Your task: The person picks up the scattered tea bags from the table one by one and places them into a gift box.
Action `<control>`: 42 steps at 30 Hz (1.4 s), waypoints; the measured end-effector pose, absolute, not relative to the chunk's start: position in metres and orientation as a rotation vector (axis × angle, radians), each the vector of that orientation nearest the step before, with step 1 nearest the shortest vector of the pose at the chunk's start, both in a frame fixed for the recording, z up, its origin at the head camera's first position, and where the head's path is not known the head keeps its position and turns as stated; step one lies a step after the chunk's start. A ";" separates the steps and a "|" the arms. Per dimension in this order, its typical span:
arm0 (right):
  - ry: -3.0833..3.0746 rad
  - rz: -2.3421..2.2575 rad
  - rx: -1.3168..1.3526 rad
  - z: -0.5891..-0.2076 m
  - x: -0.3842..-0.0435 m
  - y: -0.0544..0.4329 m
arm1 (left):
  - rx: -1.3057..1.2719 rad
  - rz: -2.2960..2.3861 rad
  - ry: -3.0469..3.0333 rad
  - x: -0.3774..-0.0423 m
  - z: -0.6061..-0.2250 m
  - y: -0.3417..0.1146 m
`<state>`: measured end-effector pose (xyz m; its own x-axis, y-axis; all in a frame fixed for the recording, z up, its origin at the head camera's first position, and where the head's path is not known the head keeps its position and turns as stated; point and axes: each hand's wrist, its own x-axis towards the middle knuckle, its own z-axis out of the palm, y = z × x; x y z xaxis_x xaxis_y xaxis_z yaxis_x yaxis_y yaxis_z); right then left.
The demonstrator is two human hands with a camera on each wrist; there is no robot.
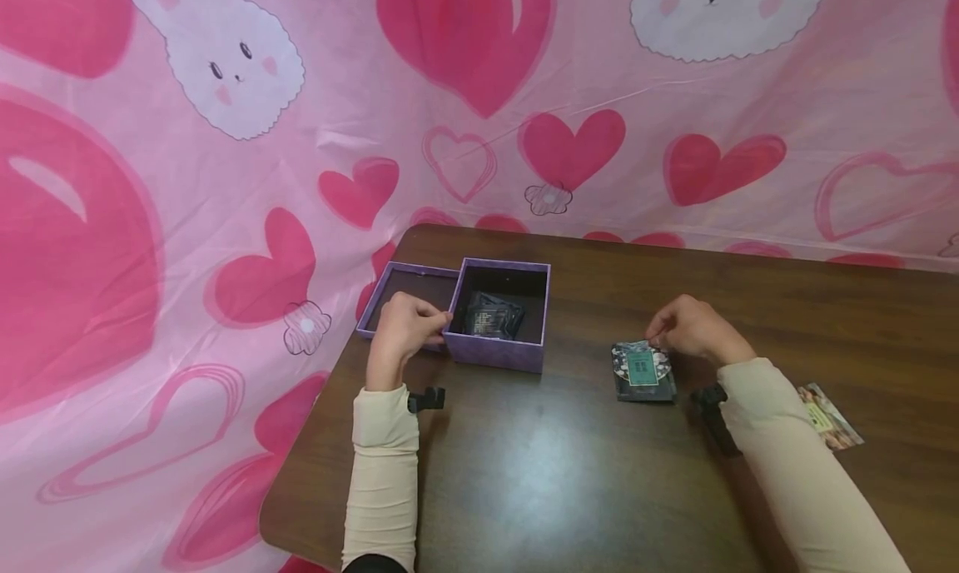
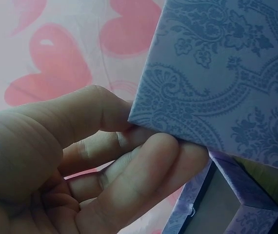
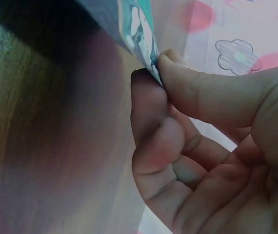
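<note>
A dark sachet (image 1: 642,370) with a green label and floral print is in front of my right hand (image 1: 693,330). The right thumb and forefinger pinch its top corner; the right wrist view shows the shiny foil edge (image 3: 140,36) between them. My left hand (image 1: 408,327) grips the front left corner of a purple patterned box (image 1: 498,354), thumb on one side and fingers beneath in the left wrist view. Several dark sachets (image 1: 493,316) lie inside this topless box. Its shallow lid (image 1: 423,283) rests inside-up to the left, partly hidden by the left hand.
A colourful printed card or packet (image 1: 832,416) lies on the brown table (image 1: 539,465), partly covered by the right forearm. A pink cloth (image 1: 479,181) with hearts and rabbits hangs along the table's back and left edges.
</note>
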<state>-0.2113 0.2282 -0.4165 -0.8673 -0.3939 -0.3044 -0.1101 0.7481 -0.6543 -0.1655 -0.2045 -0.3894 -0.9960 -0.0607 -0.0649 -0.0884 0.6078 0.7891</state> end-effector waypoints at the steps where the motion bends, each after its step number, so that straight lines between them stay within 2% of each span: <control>1: 2.516 -0.904 -0.383 -0.416 -0.211 0.228 | -0.130 1.368 2.791 -0.166 -0.389 -0.205; 21: 2.532 -1.019 -0.455 -0.393 -0.214 0.221 | -0.128 1.349 2.804 -0.166 -0.389 -0.205; 42: 2.579 -1.070 -0.600 -0.356 -0.221 0.187 | -0.120 1.376 2.785 -0.165 -0.388 -0.205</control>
<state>-0.2211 0.1869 -0.3558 -0.8730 -0.4773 -0.1001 -0.2662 0.6384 -0.7222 -0.1655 -0.2049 -0.3879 -0.9965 -0.0545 -0.0633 -0.0834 0.6055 0.7914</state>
